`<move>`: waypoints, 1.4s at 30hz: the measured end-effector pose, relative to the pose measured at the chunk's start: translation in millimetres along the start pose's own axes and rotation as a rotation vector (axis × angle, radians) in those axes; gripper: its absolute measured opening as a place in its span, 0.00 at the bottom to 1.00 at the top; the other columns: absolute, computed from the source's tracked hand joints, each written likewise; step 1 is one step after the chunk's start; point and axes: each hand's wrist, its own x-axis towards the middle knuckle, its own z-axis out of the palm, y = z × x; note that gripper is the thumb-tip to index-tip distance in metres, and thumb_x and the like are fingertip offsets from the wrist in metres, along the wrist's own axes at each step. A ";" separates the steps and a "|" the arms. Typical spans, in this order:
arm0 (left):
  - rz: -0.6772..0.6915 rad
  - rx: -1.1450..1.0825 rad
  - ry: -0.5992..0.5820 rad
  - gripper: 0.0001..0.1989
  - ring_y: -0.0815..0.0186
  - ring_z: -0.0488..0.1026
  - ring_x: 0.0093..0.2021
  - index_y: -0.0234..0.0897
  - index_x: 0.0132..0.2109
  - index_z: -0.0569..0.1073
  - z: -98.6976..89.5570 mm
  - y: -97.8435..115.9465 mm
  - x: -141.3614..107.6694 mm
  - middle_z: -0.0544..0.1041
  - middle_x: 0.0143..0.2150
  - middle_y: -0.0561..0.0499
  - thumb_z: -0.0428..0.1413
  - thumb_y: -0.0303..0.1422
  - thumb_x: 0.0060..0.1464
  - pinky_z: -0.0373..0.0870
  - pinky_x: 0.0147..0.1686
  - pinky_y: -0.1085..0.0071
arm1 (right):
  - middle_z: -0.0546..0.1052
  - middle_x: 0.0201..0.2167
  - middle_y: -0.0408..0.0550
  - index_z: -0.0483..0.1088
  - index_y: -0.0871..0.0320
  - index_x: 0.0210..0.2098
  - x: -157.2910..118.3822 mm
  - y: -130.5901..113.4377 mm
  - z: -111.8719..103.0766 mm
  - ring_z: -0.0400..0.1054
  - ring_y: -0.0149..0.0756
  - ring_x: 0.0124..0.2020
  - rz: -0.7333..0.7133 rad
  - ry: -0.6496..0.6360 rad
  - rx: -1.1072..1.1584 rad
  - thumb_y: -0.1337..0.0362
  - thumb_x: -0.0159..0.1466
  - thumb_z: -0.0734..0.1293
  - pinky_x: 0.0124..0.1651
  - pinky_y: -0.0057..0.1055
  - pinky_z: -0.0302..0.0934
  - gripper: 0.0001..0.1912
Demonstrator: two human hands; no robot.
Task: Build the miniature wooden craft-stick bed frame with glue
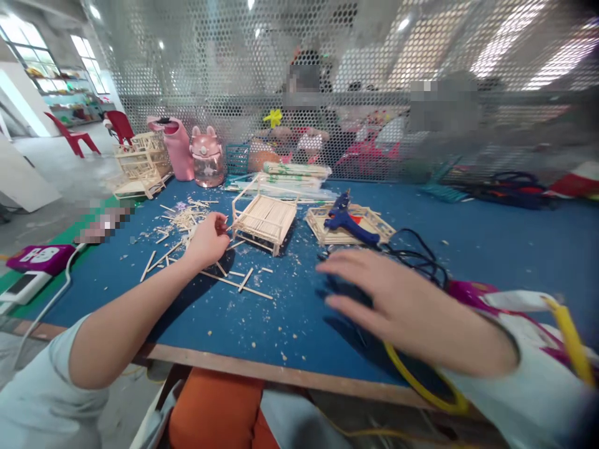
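Observation:
My left hand (209,240) is curled closed beside the left corner of a small wooden-stick bed frame (266,215). Whatever its fingertips pinch, if anything, is too small to make out. Loose thin sticks (185,218) and short offcuts lie around and beyond this hand. Over the table at right, my right hand (381,293) is slightly blurred, fingers stretched out and apart, with nothing visible in them. A dark shape under it is partly hidden. Just beyond, a blue hot glue gun (349,221) rests on a shallow stick frame (321,231).
Behind the bed lie bagged stick bundles (294,178). A pink tumbler (178,149), a clear pink bottle (207,162) and a stick model (140,165) stand back left. Black cable (421,249) and a yellow cord (416,380) run at right. Perforated metal mesh (224,62) borders the table's back.

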 end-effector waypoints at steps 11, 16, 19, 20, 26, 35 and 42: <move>0.092 0.164 -0.166 0.08 0.63 0.68 0.24 0.38 0.31 0.72 -6.0 4.7 -3.4 0.72 0.21 0.52 0.57 0.28 0.37 0.63 0.29 0.67 | 0.67 0.58 0.54 0.60 0.60 0.60 -62.0 -11.2 58.5 0.61 0.40 0.59 0.162 -0.041 -0.056 0.66 0.66 0.53 0.57 0.40 0.63 0.23; 0.108 0.135 -0.141 0.15 0.63 0.69 0.24 0.36 0.39 0.74 -9.4 -5.1 0.6 0.74 0.24 0.50 0.57 0.31 0.39 0.63 0.28 0.67 | 0.68 0.57 0.50 0.54 0.54 0.63 -57.5 5.8 53.5 0.63 0.35 0.57 0.192 -0.038 -0.017 0.68 0.66 0.51 0.57 0.36 0.63 0.26; 0.134 0.101 -0.112 0.16 0.62 0.72 0.29 0.35 0.42 0.74 -6.8 -4.9 4.3 0.77 0.31 0.45 0.55 0.33 0.43 0.65 0.33 0.65 | 0.67 0.58 0.53 0.56 0.56 0.62 -63.9 7.6 52.2 0.62 0.41 0.58 0.207 -0.008 -0.135 0.63 0.66 0.53 0.57 0.43 0.62 0.25; 0.143 0.094 -0.113 0.16 0.61 0.72 0.30 0.35 0.42 0.74 -5.4 -4.1 5.2 0.77 0.32 0.45 0.55 0.33 0.44 0.65 0.34 0.65 | 0.67 0.58 0.55 0.58 0.57 0.61 -68.0 7.0 52.0 0.61 0.45 0.59 0.243 0.008 -0.205 0.61 0.65 0.55 0.57 0.47 0.61 0.25; 0.159 0.096 -0.128 0.06 0.62 0.69 0.27 0.37 0.31 0.75 0.0 0.2 6.8 0.76 0.27 0.47 0.55 0.31 0.43 0.64 0.32 0.64 | 0.67 0.55 0.68 0.62 0.69 0.56 -95.2 7.8 60.5 0.62 0.54 0.57 0.468 0.003 -0.393 0.55 0.65 0.53 0.55 0.50 0.61 0.28; 0.184 0.027 -0.202 0.05 0.64 0.71 0.25 0.39 0.26 0.76 3.0 13.6 -9.0 0.78 0.25 0.48 0.56 0.33 0.43 0.64 0.29 0.67 | 0.71 0.53 0.61 0.59 0.63 0.59 -85.0 25.6 50.7 0.65 0.51 0.55 0.413 0.001 -0.280 0.52 0.65 0.54 0.53 0.48 0.64 0.29; 0.234 0.013 -0.348 0.09 0.67 0.68 0.24 0.38 0.26 0.75 0.9 22.9 -20.6 0.75 0.24 0.50 0.55 0.38 0.46 0.61 0.26 0.69 | 0.72 0.53 0.56 0.64 0.59 0.55 10.9 -0.5 3.4 0.67 0.48 0.53 0.228 0.172 -0.043 0.54 0.61 0.61 0.54 0.47 0.62 0.26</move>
